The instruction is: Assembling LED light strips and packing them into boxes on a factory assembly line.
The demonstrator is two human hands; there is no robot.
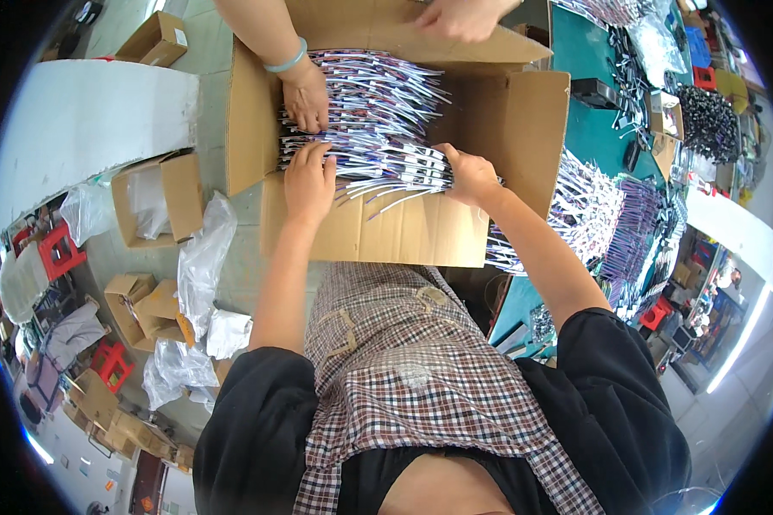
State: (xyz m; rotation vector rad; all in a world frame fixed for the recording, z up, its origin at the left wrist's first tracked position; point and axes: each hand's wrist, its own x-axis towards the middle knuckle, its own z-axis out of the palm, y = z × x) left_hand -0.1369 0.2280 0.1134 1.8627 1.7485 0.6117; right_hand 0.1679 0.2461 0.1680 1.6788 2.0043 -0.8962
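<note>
A large open cardboard box (537,107) stands in front of me, its left and middle filled with rows of thin white and purple cables (369,81). Across its near side lies a bundle of cables (395,163) with white tags and loose pale ends. My left hand (309,182) curls its fingers over the bundle's left part. At the tagged right end, my right hand (471,176) grips it between thumb and fingers. Another person's hand (305,96), with a pale bracelet, presses on the cables just beyond my left hand. That person's other hand (465,17) is blurred over the far flap.
On the right, a green table (605,129) bears heaps of cables (588,206) and black parts (706,120). To the left are an open carton (189,193), plastic bags (204,266), smaller boxes (133,296) and red stools (60,253). The box's near flap (386,240) hangs towards my apron.
</note>
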